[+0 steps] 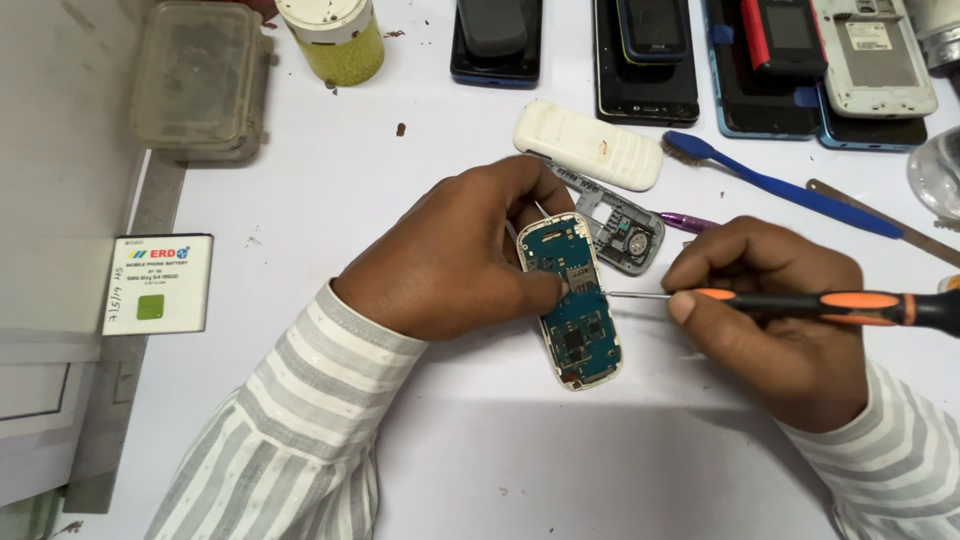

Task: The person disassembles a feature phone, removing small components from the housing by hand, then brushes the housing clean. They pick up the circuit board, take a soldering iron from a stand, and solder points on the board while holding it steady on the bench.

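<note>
At the middle of the white table lay an opened phone, blue circuit board facing up, long axis running toward and away from the person. Left hand was curled over the phone's left edge, fingers pinching it, thumb tip on the board near mid-length. Right hand, just right of the phone, was clamped around a screwdriver with black and orange handle; its thin shaft pointed left, tip at the phone's right edge, touching or nearly so, hard to tell. Both wrists wore grey-striped sleeves.

Just behind the phone, up and right, sat a grey inner frame, partly tucked under the left fingers. Behind that lay a white keypad cover, tilted. Right of the frame, a blue toothbrush lay diagonally, with a purple pen tip beside it. Far behind the phone, a row of other handsets lined the table's back edge. Well left of the phone lay a white battery pack; behind it, a clear plastic box and a yellow-green jar.
</note>
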